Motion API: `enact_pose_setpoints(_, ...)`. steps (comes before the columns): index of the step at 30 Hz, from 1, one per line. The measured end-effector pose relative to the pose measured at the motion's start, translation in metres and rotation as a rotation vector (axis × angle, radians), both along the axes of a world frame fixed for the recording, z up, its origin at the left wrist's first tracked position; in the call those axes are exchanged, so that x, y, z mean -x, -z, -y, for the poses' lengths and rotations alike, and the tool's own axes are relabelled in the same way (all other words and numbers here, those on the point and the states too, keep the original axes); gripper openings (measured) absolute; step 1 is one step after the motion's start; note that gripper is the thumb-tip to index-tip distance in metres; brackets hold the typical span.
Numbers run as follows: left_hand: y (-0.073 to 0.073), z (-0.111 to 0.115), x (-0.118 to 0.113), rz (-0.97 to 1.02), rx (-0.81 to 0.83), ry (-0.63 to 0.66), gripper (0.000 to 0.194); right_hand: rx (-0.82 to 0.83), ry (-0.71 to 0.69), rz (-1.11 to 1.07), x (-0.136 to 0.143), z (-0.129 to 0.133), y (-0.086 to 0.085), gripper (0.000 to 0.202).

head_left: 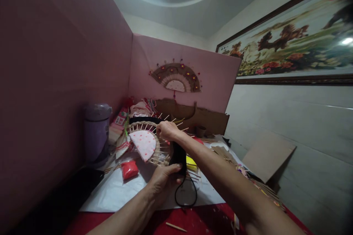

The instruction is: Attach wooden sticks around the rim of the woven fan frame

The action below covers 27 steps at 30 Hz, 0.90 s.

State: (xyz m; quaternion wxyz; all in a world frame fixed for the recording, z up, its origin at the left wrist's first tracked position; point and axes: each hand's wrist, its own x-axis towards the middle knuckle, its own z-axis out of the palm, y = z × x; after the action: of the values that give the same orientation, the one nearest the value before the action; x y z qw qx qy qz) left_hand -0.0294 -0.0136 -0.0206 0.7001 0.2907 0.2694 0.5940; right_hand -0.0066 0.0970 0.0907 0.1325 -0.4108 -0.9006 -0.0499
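Head view showed a half-round woven fan (149, 143) held over the middle of the desk (201, 216), back from its near edge. The left hand (164, 181) was curled closed, thumb pressed on a black strip (178, 156) at the fan's rim. The right hand (167, 130) bunched its fingers higher up; their grip could not be told. Lettering on a pink packet (120, 118) toward the desk's left edge was too small to read.

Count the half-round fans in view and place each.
2: a brown, red-flowered fan on the pink panel; a tan wicker fan with red-dotted white centre, held by the left hand and right hand. Others may be hidden.
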Motion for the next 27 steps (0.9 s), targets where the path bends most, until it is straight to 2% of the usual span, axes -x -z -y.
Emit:
enact_pose_setpoints(5,-0.003,0.001,0.001,-0.021,0.013,-0.002,0.019,-0.059,-0.053,-0.193,-0.007,-0.003,-0.005,0.012)
enact_pose_setpoints(10,-0.004,0.003,0.000,-0.045,-0.005,-0.004,0.019,-0.053,-0.121,-0.543,-0.019,0.001,-0.036,0.017)
enact_pose_setpoints(13,-0.004,0.003,-0.001,-0.042,-0.001,-0.015,0.019,0.179,-0.399,-1.170,-0.028,0.017,-0.062,0.010)
enact_pose_setpoints(15,-0.003,0.003,-0.001,-0.047,0.017,-0.013,0.020,0.268,-0.582,-1.396,-0.035,0.031,-0.079,0.011)
enact_pose_setpoints(17,-0.004,0.003,-0.001,-0.061,0.035,-0.003,0.020,0.324,-0.693,-1.531,-0.042,0.043,-0.091,0.010)
enact_pose_setpoints(19,-0.004,0.004,-0.001,-0.064,0.041,0.008,0.020,0.365,-0.731,-1.569,-0.047,0.051,-0.096,0.010)
enact_pose_setpoints(21,-0.004,0.004,-0.001,-0.057,0.034,0.009,0.018,0.417,-0.721,-1.524,-0.049,0.054,-0.094,0.012)
enact_pose_setpoints(23,-0.003,0.003,0.000,-0.043,0.027,-0.001,0.016,0.494,-0.680,-1.451,-0.048,0.052,-0.085,0.016)
enact_pose_setpoints(27,0.000,0.000,0.000,-0.017,0.009,0.004,0.019,0.636,-0.526,-1.288,-0.043,0.046,-0.056,0.024)
